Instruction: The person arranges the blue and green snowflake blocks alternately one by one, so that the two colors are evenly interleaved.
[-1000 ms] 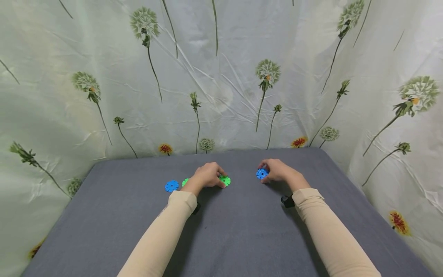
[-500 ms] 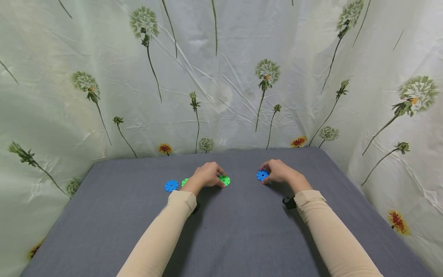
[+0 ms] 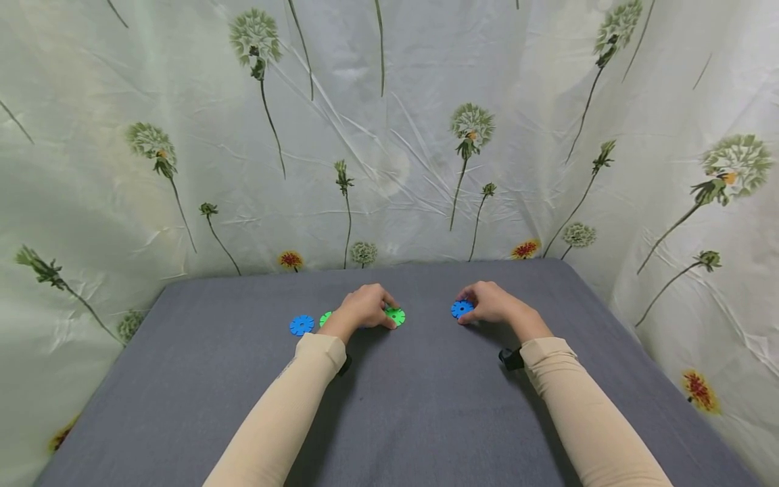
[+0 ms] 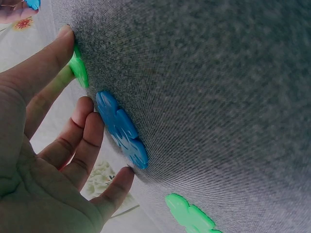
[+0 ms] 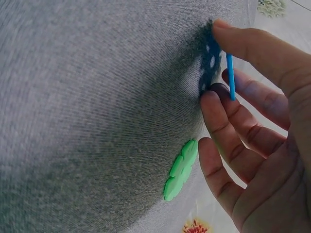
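Observation:
My left hand (image 3: 364,306) holds a green slotted plastic disc (image 3: 395,316) at its edges between thumb and forefinger, low at the cloth. Under that hand's other fingers lies a blue slotted disc (image 4: 121,131), mostly hidden in the head view. My right hand (image 3: 489,302) pinches another blue slotted disc (image 3: 462,309) between thumb and fingers. In the right wrist view this blue disc (image 5: 231,77) appears edge-on, a small gap from the cloth, with its shadow beside it. A further green disc (image 5: 181,171) lies below the right hand's little finger, hidden in the head view.
Left of my left hand, a blue disc (image 3: 301,325) lies flat beside a partly covered green one (image 3: 325,318). Grey cloth (image 3: 402,419) covers the table. A flower-printed curtain (image 3: 389,149) stands along its back and sides. A dark strap (image 3: 511,358) sits at the right wrist.
My right hand and its blue disc have shifted very slightly toward me. The left hand stays in place at the green disc.

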Demonstrator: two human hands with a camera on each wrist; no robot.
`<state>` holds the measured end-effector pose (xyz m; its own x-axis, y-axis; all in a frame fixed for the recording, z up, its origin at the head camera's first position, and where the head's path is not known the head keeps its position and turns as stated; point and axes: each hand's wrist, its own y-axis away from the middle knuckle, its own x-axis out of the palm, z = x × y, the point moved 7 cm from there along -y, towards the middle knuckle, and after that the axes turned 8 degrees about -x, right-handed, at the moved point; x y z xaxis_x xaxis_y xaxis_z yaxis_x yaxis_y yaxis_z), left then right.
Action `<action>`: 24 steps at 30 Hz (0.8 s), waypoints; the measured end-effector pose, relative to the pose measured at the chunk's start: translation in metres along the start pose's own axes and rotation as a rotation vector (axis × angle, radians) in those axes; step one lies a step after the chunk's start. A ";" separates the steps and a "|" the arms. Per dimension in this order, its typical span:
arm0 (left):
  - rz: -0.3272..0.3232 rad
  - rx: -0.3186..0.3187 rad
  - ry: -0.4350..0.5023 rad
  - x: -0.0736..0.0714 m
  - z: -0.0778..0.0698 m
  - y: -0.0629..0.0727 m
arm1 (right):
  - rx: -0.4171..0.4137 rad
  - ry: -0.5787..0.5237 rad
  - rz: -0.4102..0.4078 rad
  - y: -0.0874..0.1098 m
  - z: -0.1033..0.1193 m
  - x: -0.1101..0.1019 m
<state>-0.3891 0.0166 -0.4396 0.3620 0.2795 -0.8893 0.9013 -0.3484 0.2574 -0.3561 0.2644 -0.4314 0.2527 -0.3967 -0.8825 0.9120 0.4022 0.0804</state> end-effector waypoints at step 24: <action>0.005 0.000 0.002 0.000 0.000 0.001 | -0.015 -0.057 0.002 -0.003 0.004 0.004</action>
<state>-0.3885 0.0162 -0.4395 0.3667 0.2794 -0.8874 0.8995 -0.3500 0.2615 -0.3563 0.2586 -0.4333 0.2732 -0.4420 -0.8544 0.9064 0.4157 0.0748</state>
